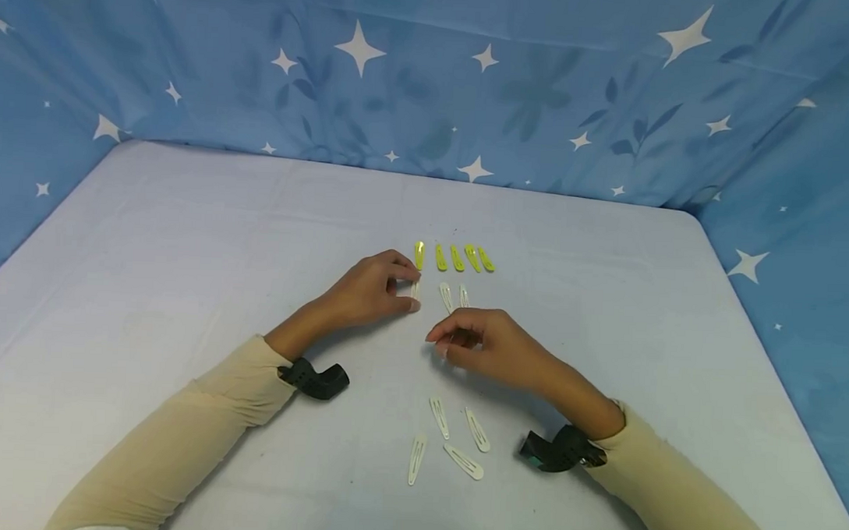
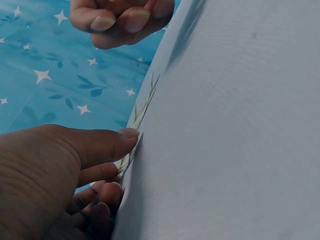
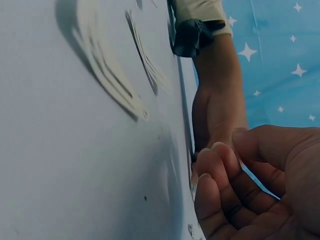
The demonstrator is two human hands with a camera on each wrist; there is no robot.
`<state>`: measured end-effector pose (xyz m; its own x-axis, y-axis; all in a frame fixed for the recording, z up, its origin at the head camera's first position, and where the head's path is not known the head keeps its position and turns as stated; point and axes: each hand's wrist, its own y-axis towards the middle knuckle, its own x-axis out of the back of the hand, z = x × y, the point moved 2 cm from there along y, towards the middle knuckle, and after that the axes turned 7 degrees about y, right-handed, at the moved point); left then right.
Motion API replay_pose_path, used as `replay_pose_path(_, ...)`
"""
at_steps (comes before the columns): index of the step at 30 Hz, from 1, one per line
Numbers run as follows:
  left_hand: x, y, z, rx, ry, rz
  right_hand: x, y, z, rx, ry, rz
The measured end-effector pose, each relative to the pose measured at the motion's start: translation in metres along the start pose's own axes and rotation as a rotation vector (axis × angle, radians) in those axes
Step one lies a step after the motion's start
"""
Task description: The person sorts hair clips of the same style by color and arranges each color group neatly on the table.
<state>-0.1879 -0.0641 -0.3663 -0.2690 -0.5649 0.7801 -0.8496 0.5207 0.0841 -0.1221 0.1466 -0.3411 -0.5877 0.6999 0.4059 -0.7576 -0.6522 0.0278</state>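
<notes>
My left hand (image 1: 374, 290) is at the left end of a short row of white snap hair clips. Its thumb and fingertips pinch one white hair clip (image 1: 415, 289) lengthwise, close on the tabletop, covering much of it. Directly beyond lies a yellow hair clip (image 1: 419, 255). My right hand (image 1: 495, 347) hovers over the table with loosely curled fingers and nothing visible in them. Just past it are two more white clips, a left one (image 1: 446, 295) and a right one (image 1: 464, 294), their near ends close to the hand.
Several yellow clips (image 1: 457, 258) form a row at the back. Nearer the person, several white clips (image 1: 464, 461) lie scattered at different angles on the white tablecloth (image 1: 284, 478). A blue star-patterned curtain (image 1: 431, 86) surrounds the table's far and side edges.
</notes>
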Motion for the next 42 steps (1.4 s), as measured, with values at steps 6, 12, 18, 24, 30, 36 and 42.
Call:
replay_pose_path(6,0.0,0.002,-0.002,-0.002,-0.011,0.003,-0.007,-0.008,0.003,-0.019,-0.007,0.059)
replay_pose_path(12,0.001,0.002,-0.003,0.002,-0.009,0.005,-0.01,-0.017,0.003,-0.057,-0.017,0.083)
replay_pose_path(18,0.001,0.001,-0.002,0.002,-0.004,0.002,-0.012,-0.022,-0.003,-0.052,-0.023,0.088)
replay_pose_path(24,0.0,0.001,-0.002,0.002,-0.01,-0.002,-0.017,-0.025,-0.003,-0.024,0.007,0.112)
replay_pose_path(30,-0.002,0.0,-0.002,0.003,-0.012,0.001,-0.02,-0.028,-0.002,-0.022,0.0,0.131)
replay_pose_path(36,-0.001,0.0,-0.002,0.012,-0.002,0.003,-0.021,-0.03,-0.001,-0.006,-0.022,0.146)
replay_pose_path(42,-0.001,0.0,-0.001,-0.002,0.001,-0.005,-0.021,-0.031,0.0,-0.023,-0.039,0.141)
